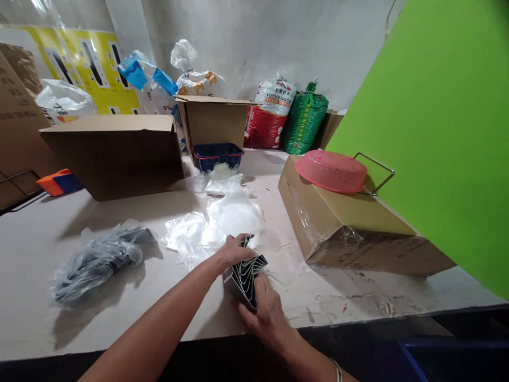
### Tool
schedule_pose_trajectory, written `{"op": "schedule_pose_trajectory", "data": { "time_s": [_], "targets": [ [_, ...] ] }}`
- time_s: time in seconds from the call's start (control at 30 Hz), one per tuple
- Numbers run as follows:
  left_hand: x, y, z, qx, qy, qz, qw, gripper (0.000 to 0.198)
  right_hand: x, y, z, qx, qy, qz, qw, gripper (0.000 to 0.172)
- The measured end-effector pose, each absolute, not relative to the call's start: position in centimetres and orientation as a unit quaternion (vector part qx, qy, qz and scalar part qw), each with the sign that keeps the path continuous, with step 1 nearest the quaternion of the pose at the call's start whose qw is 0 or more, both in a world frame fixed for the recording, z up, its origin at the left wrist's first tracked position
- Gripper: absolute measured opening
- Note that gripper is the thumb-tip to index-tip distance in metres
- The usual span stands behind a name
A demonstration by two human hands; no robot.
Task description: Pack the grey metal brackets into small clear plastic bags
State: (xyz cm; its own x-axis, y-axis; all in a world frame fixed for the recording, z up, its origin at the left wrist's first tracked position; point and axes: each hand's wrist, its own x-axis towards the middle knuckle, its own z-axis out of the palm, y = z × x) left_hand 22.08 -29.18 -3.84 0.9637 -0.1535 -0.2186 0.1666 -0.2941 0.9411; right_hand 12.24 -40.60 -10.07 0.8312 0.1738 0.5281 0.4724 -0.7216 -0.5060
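Observation:
Near the table's front edge, both hands grip a stack of thin, bendy black sheets with pale edges (243, 284); their exact kind is not clear. My left hand (235, 251) closes over the far end of the stack, its fingertips partly hidden. My right hand (267, 307) wraps round the near right side, with the thumb underneath. The sheets bow into curves between the hands. Just beyond lie clear plastic bags (228, 217), spread flat and overlapping. To the left is a bundle of dark pieces in clear plastic wrapping (105, 260).
A taped cardboard box (318, 223) carries a pink plastic basin (332, 171) on the right, beside a green panel (429, 132). Open cardboard boxes (119, 159) and a dark blue basket (218, 156) stand behind. Filled sacks (270, 114) lean against the wall.

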Motion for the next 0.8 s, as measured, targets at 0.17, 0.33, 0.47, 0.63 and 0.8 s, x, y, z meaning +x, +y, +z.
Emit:
{"op": "schedule_pose_trajectory", "data": {
  "time_s": [0.17,0.33,0.47,0.63,0.8],
  "targets": [
    [26.3,-29.8,-3.7,0.877,-0.034,-0.169,0.450,0.048,15.8,-40.3,-9.9,-0.912,-0.131,-0.179,0.344,0.044],
    [28.8,-30.5,-2.8,0.923,-0.032,-0.119,0.365,0.042,18.9,-40.6,-9.1,-0.930,-0.097,-0.123,0.333,0.043],
    [29.6,-30.9,-1.9,0.944,-0.024,-0.115,0.310,0.045,18.7,-42.8,-7.6,-0.941,-0.140,-0.104,0.291,0.045],
    [30.5,-30.7,-1.6,0.970,-0.034,-0.109,0.215,0.056,16.3,-46.8,-7.9,-0.962,-0.127,-0.209,0.123,0.023],
    [28.3,-29.8,-0.7,0.962,-0.020,0.022,0.270,0.055,13.9,-48.9,-9.5,-0.954,-0.130,-0.251,0.103,0.017]
  ]
}}
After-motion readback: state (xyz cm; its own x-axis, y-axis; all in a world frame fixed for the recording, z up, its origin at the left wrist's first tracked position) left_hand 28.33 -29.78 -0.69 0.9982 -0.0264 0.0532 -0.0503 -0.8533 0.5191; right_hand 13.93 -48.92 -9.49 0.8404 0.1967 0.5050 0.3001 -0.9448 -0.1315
